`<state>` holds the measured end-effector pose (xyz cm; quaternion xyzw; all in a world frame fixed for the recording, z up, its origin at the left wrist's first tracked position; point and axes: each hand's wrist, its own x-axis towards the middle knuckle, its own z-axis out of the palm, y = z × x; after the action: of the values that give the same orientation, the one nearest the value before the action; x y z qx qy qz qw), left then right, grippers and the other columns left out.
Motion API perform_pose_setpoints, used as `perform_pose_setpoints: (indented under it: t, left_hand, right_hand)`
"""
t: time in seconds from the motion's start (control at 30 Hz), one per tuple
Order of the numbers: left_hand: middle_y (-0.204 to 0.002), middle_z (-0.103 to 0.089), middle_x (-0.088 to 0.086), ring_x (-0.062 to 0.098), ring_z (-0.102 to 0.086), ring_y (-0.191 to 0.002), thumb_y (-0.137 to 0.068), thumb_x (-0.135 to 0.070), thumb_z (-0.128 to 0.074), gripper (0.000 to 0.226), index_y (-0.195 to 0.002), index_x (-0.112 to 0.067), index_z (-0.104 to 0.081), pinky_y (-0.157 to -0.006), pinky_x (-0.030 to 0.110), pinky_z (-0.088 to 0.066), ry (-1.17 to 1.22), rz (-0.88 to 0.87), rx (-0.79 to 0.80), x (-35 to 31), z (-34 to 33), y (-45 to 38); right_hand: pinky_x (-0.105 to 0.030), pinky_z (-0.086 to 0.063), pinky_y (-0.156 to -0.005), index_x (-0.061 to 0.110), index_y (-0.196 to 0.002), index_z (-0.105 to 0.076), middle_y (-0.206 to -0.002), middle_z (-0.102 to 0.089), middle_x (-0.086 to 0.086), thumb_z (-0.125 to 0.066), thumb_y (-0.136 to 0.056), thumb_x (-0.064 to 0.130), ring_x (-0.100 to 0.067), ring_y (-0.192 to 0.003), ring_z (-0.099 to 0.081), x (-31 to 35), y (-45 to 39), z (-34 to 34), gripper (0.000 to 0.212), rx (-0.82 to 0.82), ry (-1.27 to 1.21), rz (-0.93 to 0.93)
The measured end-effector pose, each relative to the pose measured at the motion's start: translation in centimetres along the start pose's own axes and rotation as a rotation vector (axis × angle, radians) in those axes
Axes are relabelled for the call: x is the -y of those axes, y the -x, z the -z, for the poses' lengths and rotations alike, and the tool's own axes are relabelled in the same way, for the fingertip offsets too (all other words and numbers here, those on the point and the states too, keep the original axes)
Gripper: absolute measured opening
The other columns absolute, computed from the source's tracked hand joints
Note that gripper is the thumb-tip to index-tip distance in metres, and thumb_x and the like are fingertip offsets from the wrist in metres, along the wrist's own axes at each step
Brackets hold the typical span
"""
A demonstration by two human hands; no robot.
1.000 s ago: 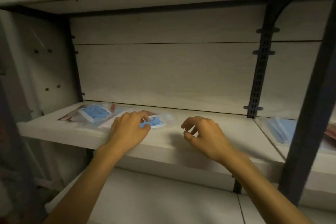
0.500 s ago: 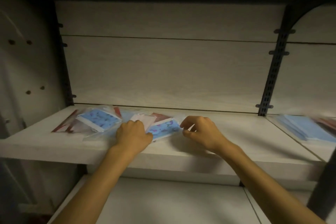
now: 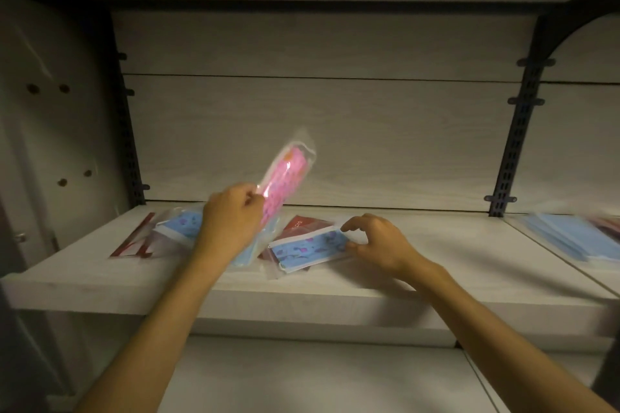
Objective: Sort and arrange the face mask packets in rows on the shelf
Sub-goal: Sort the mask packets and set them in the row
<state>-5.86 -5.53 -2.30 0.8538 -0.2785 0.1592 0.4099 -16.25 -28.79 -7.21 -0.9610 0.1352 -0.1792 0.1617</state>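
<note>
- The left hand (image 3: 231, 225) pinches the lower edge of a pink mask packet (image 3: 285, 181) with curled fingers and holds it in the air above the shelf (image 3: 436, 265), tilted up to the right.
- The right hand (image 3: 379, 245) holds the right end of a blue patterned packet (image 3: 308, 248) between thumb and bent fingers; this packet lies flat on the shelf.
- Under this blue packet lies a red packet (image 3: 302, 225), partly covered.
- Behind the left hand lies another blue packet (image 3: 183, 228), and beside it, further left, a packet with red stripes (image 3: 134, 241).
- On the neighbouring shelf board at the right lies a stack of plain blue masks (image 3: 570, 241), blurred.
</note>
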Motion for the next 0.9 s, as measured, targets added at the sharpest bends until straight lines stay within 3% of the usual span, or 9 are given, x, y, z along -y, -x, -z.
perform_pose_setpoints:
  t: [0.1,0.2,0.27,0.37,0.47,0.63,0.73,0.8,0.9]
  left_hand:
    - [-0.092,-0.074,0.016,0.030,-0.070,-0.081,-0.100,-0.017,-0.050,0.025,-0.090,-0.008,-0.071,-0.074,0.051,-0.061,0.516,0.179,0.065,0.0,1.7,-0.8]
    - [-0.096,-0.073,0.023,0.035,-0.072,-0.077,-0.100,-0.013,-0.052,0.020,-0.101,-0.001,-0.068,-0.084,0.055,-0.056,0.703,0.293,0.099,0.4,2.5,-1.0]
    - [-0.096,-0.073,0.023,0.038,-0.073,-0.080,-0.101,-0.012,-0.049,0.018,-0.103,-0.005,-0.065,-0.080,0.053,-0.059,0.739,0.383,0.131,1.3,2.6,-1.0]
    - [-0.097,-0.071,0.023,0.038,-0.073,-0.077,-0.101,-0.008,-0.047,0.017,-0.102,-0.003,-0.063,-0.059,0.040,-0.063,0.737,0.486,0.181,2.7,2.3,-0.9]
    - [-0.095,-0.069,0.022,0.036,-0.070,-0.082,-0.101,-0.003,-0.048,0.016,-0.099,0.001,-0.064,-0.057,0.037,-0.062,0.654,0.571,0.206,4.0,1.7,-0.9]
    - [-0.101,-0.065,0.022,0.032,-0.068,-0.074,-0.100,-0.004,-0.052,0.027,-0.123,0.011,-0.054,-0.046,0.032,-0.058,0.533,0.635,0.185,6.3,1.2,-1.5]
    - [-0.102,-0.071,0.024,0.034,-0.072,-0.087,-0.092,-0.006,-0.067,0.026,-0.115,0.005,-0.061,-0.056,0.034,-0.062,0.559,0.677,0.268,6.6,1.0,-1.3]
    - [-0.104,-0.071,0.020,0.031,-0.072,-0.088,-0.086,0.000,-0.071,0.025,-0.110,0.002,-0.064,-0.062,0.033,-0.062,0.517,0.652,0.301,6.8,0.8,-1.1]
    - [-0.108,-0.069,0.017,0.030,-0.071,-0.090,-0.085,0.004,-0.070,0.030,-0.113,-0.001,-0.063,-0.065,0.035,-0.063,0.536,0.631,0.275,7.2,0.3,-1.0]
  right_hand:
    - [-0.041,-0.045,-0.101,0.025,-0.134,-0.058,-0.137,-0.058,-0.004,-0.061,-0.091,0.036,-0.025,-0.123,-0.053,0.0,-0.5,0.1,0.044,0.075,0.023,-0.029]
    - [-0.043,-0.045,-0.104,0.032,-0.136,-0.056,-0.142,-0.052,-0.001,-0.058,-0.093,0.039,-0.025,-0.124,-0.050,0.1,-0.7,-0.2,0.044,0.198,0.033,-0.037]
    - [-0.045,-0.041,-0.108,0.037,-0.138,-0.053,-0.145,-0.048,-0.001,-0.058,-0.092,0.044,-0.024,-0.128,-0.045,-0.2,-0.7,-0.4,0.047,0.254,0.074,-0.031]
    - [-0.044,-0.039,-0.107,0.038,-0.139,-0.052,-0.142,-0.047,-0.001,-0.059,-0.090,0.052,-0.023,-0.128,-0.040,-0.7,-0.6,-0.5,0.051,0.268,0.094,-0.021]
    - [-0.041,-0.045,-0.099,0.038,-0.131,-0.060,-0.127,-0.054,0.000,-0.056,-0.087,0.062,-0.019,-0.115,-0.046,-0.7,-0.6,-0.2,0.050,0.244,0.094,0.005]
    - [-0.032,-0.051,-0.077,0.029,-0.116,-0.069,-0.103,-0.068,0.004,-0.062,-0.079,0.071,-0.014,-0.090,-0.059,-0.2,-0.9,0.2,0.057,0.139,0.078,-0.002]
    - [-0.032,-0.048,-0.078,0.030,-0.118,-0.060,-0.109,-0.061,0.004,-0.054,-0.069,0.087,-0.015,-0.098,-0.054,0.7,-0.3,-0.7,0.076,0.003,0.211,-0.058]
    - [-0.030,-0.049,-0.075,0.032,-0.112,-0.056,-0.101,-0.058,0.009,-0.047,-0.060,0.096,-0.011,-0.091,-0.053,1.4,0.1,-1.7,0.083,0.017,0.252,-0.070]
    - [-0.029,-0.053,-0.074,0.031,-0.111,-0.058,-0.099,-0.063,0.009,-0.060,-0.069,0.083,-0.010,-0.084,-0.056,1.8,-0.5,-2.1,0.067,0.040,0.176,-0.053]
